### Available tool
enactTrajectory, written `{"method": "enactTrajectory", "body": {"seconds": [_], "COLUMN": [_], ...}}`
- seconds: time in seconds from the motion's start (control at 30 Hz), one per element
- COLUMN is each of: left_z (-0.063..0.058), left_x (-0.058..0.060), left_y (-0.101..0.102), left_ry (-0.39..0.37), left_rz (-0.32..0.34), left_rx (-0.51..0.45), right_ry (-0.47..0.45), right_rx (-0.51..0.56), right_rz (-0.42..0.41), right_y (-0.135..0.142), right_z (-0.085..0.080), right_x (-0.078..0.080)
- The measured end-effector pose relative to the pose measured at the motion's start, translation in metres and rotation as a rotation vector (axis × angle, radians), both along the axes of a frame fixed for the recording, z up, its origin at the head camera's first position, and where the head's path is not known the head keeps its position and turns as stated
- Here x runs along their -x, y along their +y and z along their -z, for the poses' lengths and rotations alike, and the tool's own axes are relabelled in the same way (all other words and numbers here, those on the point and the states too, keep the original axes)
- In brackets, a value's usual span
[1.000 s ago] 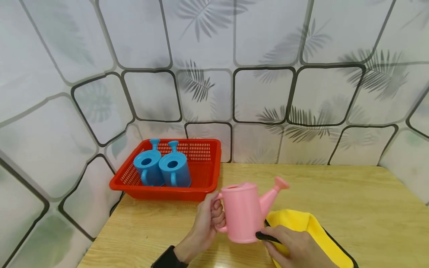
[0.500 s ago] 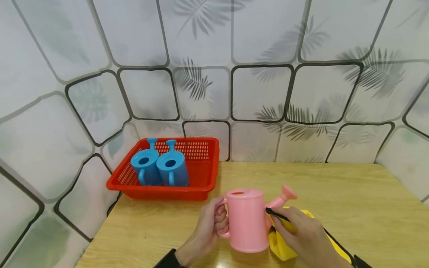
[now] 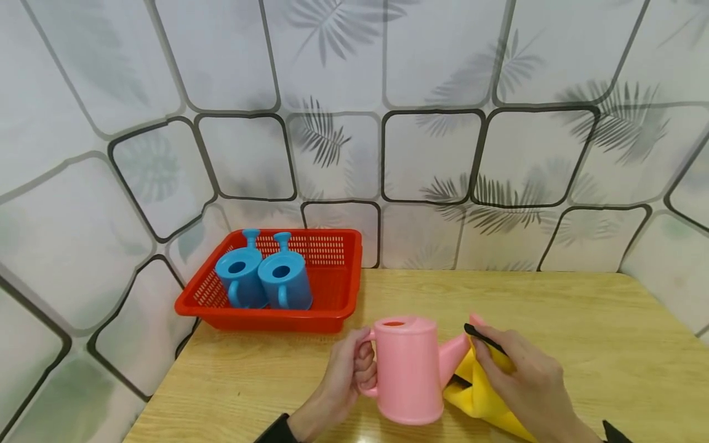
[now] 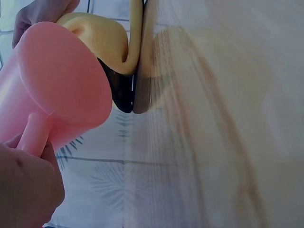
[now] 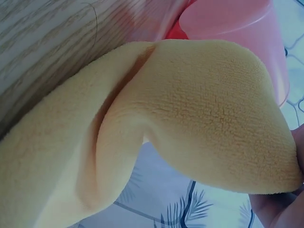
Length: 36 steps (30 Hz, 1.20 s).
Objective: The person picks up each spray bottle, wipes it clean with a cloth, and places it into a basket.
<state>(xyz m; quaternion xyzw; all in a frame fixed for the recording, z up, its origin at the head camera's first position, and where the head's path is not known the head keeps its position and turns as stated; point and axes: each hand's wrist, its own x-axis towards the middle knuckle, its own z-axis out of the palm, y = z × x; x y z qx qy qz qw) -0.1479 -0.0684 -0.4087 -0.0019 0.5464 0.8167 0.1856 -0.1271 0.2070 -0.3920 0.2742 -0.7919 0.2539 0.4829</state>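
Observation:
A pink watering can [image 3: 408,372] is held upright above the wooden table, its spout pointing right. My left hand [image 3: 346,378] grips its handle, fingers curled through the loop. My right hand [image 3: 523,375] pinches a yellow cloth [image 3: 479,397] with black edging against the spout's outer end, covering most of the sprinkler head. The rest of the cloth hangs below the fingers. In the left wrist view the can's base [image 4: 66,71] faces the camera, with the cloth [image 4: 102,42] behind it. The right wrist view is mostly filled by the fuzzy cloth [image 5: 204,109].
A red plastic basket [image 3: 277,320] stands at the back left of the table [image 3: 554,307]. Inside it two blue watering cans [image 3: 285,280] sit side by side on the left. A patterned curtain or wall covering [image 3: 432,154] rises behind the table and along both sides.
The pink watering can has come down and slightly right. My right hand with the cloth has moved from the can's lower body up and right along the spout to its end.

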Motion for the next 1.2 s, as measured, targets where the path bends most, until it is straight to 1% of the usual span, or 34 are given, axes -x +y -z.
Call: {"method": "enactTrajectory", "body": {"seconds": [0.2, 0.33, 0.5, 0.57, 0.73, 0.8, 0.87, 1.0, 1.1, 1.2], "left_z": [-0.001, -0.001, -0.002, -0.002, -0.001, -0.001, -0.002, -0.002, -0.001, -0.002], "left_x": [0.001, 0.001, 0.002, 0.002, 0.003, 0.003, 0.003, 0.003, 0.003, 0.003], "left_y": [0.0, 0.0, 0.0, 0.0, 0.001, 0.001, 0.001, 0.002, 0.002, 0.002], "left_ry": [0.002, 0.008, 0.009, 0.008, 0.013, 0.014, 0.013, 0.023, 0.029, -0.007], "left_rz": [-0.006, -0.003, -0.006, -0.008, -0.009, -0.01, -0.01, 0.0, 0.016, 0.046], "left_rx": [-0.001, -0.009, -0.004, -0.008, -0.019, -0.022, -0.031, -0.06, -0.084, -0.124], "right_ry": [-0.001, -0.004, -0.039, -0.075, -0.05, -0.003, 0.016, -0.014, -0.042, -0.014], "right_rx": [0.005, 0.011, -0.006, -0.018, -0.022, -0.028, -0.045, -0.086, -0.096, -0.067], "right_rz": [0.03, 0.006, -0.004, -0.007, -0.06, -0.077, -0.088, -0.089, -0.1, -0.124], "right_y": [0.001, 0.0, -0.004, -0.005, -0.011, -0.013, -0.015, -0.016, -0.016, -0.018], "right_z": [-0.001, 0.003, 0.006, 0.006, 0.011, 0.015, 0.017, 0.019, 0.021, 0.023], "right_x": [0.0, 0.001, -0.002, -0.005, -0.004, -0.002, -0.002, -0.006, -0.008, -0.008]}}
